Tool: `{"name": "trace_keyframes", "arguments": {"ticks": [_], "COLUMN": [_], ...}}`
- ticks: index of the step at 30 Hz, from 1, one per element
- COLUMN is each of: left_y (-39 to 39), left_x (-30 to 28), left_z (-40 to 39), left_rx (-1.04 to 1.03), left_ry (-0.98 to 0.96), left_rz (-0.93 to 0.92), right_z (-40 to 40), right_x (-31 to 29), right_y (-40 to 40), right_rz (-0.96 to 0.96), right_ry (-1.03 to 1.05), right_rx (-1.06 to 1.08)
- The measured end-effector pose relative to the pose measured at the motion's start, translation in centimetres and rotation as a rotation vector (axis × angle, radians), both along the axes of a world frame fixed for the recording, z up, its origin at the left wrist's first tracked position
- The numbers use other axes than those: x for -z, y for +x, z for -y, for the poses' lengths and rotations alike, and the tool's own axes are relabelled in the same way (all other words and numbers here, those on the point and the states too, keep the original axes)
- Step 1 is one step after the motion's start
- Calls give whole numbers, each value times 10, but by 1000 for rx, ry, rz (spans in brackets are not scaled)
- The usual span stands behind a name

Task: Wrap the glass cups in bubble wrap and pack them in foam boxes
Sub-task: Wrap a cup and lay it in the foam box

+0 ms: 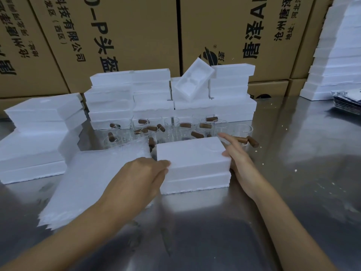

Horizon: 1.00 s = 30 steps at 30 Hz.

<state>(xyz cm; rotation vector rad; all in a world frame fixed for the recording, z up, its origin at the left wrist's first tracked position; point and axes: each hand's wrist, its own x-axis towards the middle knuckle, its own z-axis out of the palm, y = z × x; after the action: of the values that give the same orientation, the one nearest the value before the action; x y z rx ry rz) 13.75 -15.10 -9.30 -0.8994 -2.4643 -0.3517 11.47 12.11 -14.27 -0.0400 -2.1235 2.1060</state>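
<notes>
The closed foam box [193,163] is gripped at its left end by the curled fingers of the left hand [144,173] and steadied at its right end by the right hand [240,159] (fingers fairly straight). Behind it, glass cups [172,128] are crowded on the tabletop [293,173]; bubble wrap [93,182] is stacked just left.

Single head-worn wide-angle view, looking forward and down, close over steel table [293,192], facing stacked cartons [136,36]

Both hands are holding a closed foam box [193,159] on the steel desk [293,173]: the left hand [140,173] is gripping its left end, the right hand [239,159] is touching its right end. Bubble wrap sheets [93,182] are lying just left; glass cups [175,128] are standing behind.
</notes>
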Motion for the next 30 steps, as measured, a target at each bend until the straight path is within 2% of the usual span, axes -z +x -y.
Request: {"name": "trace_keyframes", "arguments": {"ticks": [3,9,13,16,24,30], "left_y": [-14,-26,-33,-37,-39,-38], "left_x": [-6,-8,-8,0,9,6], "left_z": [3,7,2,-7,-25,-24], "left_rx": [-24,-57,-28,-50,-161,-144], "left_ry": [98,79,117,147,50,106], "left_rz": [156,297,594,718,636,642], "right_z": [5,11,16,20,29,25], "right_x": [-2,-1,1,1,5,17], "right_y": [-2,6,8,9,28,51], "right_rz": [3,-19,-26,-63,-163,-101], "right_ry": [45,62,52,22,48,259], "right_rx": [39,73,115,181,310,110]}}
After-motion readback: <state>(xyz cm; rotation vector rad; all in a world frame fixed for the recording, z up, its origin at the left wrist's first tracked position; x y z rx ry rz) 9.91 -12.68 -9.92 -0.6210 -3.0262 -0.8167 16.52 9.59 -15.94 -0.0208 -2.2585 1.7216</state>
